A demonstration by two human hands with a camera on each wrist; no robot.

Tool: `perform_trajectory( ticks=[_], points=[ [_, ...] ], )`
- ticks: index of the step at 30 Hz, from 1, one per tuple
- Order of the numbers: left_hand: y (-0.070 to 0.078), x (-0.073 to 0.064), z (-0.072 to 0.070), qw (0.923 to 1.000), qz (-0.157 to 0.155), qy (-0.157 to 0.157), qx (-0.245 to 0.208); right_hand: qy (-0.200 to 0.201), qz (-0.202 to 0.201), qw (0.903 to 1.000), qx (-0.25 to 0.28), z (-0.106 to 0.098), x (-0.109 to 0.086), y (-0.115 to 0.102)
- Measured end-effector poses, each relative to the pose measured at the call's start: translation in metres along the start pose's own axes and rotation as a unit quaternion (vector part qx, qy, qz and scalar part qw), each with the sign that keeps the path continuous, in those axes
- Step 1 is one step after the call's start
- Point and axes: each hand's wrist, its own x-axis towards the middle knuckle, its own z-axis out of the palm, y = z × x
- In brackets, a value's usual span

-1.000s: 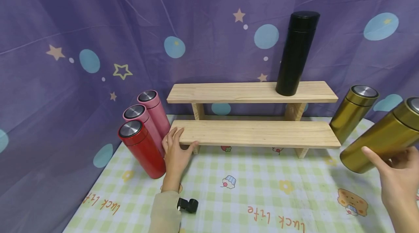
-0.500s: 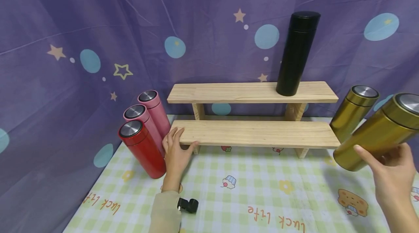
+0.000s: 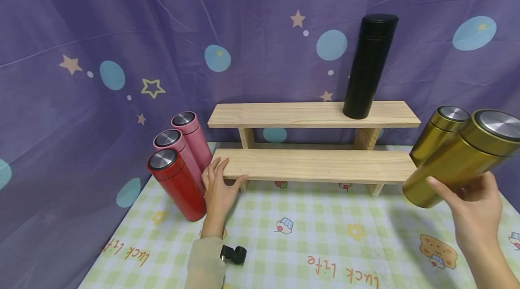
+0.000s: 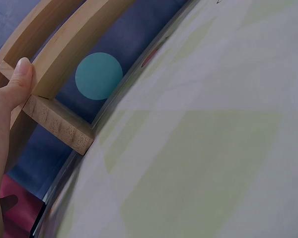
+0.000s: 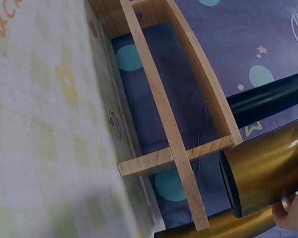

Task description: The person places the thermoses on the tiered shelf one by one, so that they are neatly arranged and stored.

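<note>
My right hand grips a gold thermos bottle with a silver lid top, held tilted above the tablecloth at the right end of a two-tier wooden shelf. The thumb lies along the bottle's near side; the other fingers are mostly hidden behind it. In the right wrist view the bottle's dark base faces the shelf. My left hand holds the left end of the lower board, thumb on its front edge and fingers over the top. A black thermos bottle stands on the upper board, right of the middle.
Left of the shelf stand two pink bottles and a red bottle, close to my left hand. Another gold bottle stands by the shelf's right end, partly covered by the held one. A purple curtain hangs behind the checked tablecloth.
My right hand has moved left with the gold bottle, which now overlaps the standing gold bottle and comes nearer the shelf's right end. The left hand has stayed on the shelf.
</note>
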Motion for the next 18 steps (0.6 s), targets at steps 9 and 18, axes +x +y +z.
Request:
perform_trajectory(
  ticks=[9, 18],
  points=[
    [0.000, 0.000, 0.000, 1.0000, 0.002, 0.001, -0.002, -0.031, -0.007, 0.9994, 0.013, 0.013, -0.002, 0.000],
    [0.000, 0.000, 0.000, 1.0000, 0.001, -0.001, 0.000, -0.075, -0.018, 0.9970, -0.004, 0.028, -0.004, 0.001]
  ],
)
